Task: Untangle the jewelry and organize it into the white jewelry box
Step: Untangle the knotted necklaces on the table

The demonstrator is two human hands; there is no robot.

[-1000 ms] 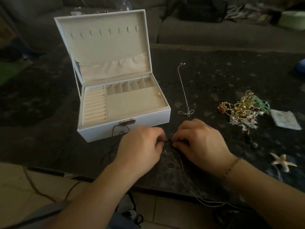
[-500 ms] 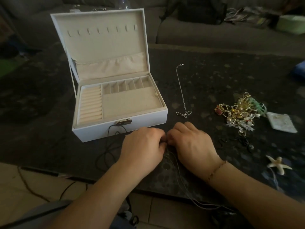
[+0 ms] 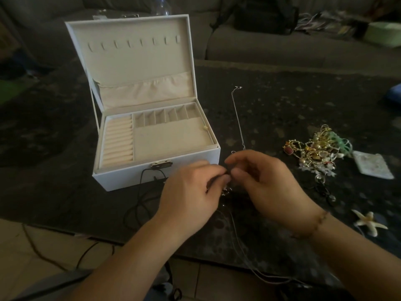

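Both hands have lifted off the table, fingertips meeting over a small knot.
The left hand [image 3: 191, 192] and right hand [image 3: 264, 183] each pinch tangled thin cords [image 3: 226, 192], which trail toward the person. Beyond the left hand sits the white jewelry box [image 3: 156, 135], lid upright; a silver chain [image 3: 238, 118] runs straight away from the right hand; the gold jewelry heap [image 3: 314, 151] lies right.
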